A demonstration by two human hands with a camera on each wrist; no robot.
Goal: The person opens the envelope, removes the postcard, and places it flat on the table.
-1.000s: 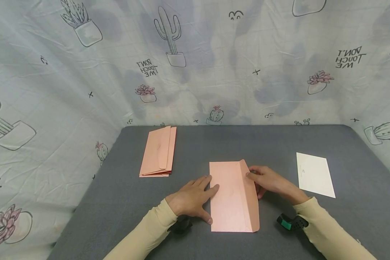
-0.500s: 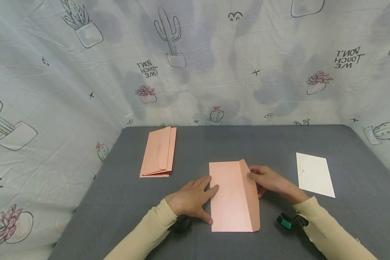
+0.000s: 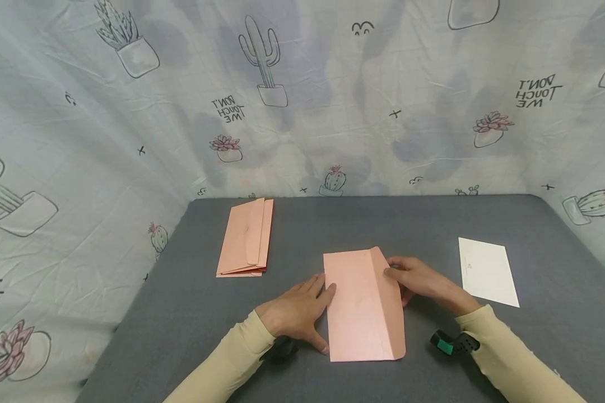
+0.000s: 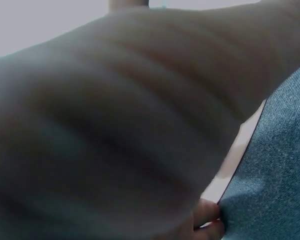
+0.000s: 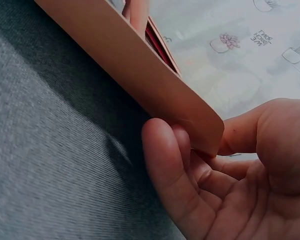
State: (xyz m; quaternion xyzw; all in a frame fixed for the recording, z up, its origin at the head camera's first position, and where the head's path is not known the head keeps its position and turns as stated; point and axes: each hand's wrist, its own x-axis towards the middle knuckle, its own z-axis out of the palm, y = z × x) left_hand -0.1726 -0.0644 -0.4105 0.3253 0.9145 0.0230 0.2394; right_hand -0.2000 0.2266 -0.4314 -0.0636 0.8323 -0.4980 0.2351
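Observation:
A pink envelope (image 3: 355, 308) lies at the middle of the grey table, its flap (image 3: 389, 305) unfolded along the right side. My left hand (image 3: 299, 310), fingers spread, rests at the envelope's left edge, with fingertips and thumb about that edge. At the flap's upper right, my right hand (image 3: 413, 277) pinches the edge between thumb and curled fingers. The right wrist view shows the flap's corner (image 5: 205, 125) in that hand, with the flap raised off the table. In the left wrist view the hand itself hides most of the envelope.
Several more pink envelopes (image 3: 244, 238) lie stacked at the back left of the table (image 3: 363, 221). A white card (image 3: 489, 274) lies to the right, beyond the right forearm. A cloth printed with cacti (image 3: 302, 101) hangs behind the table.
The envelope has turned very slightly, its near end shifting a little to the right. My left hand has eased slightly left; the right hand keeps its hold on the flap.

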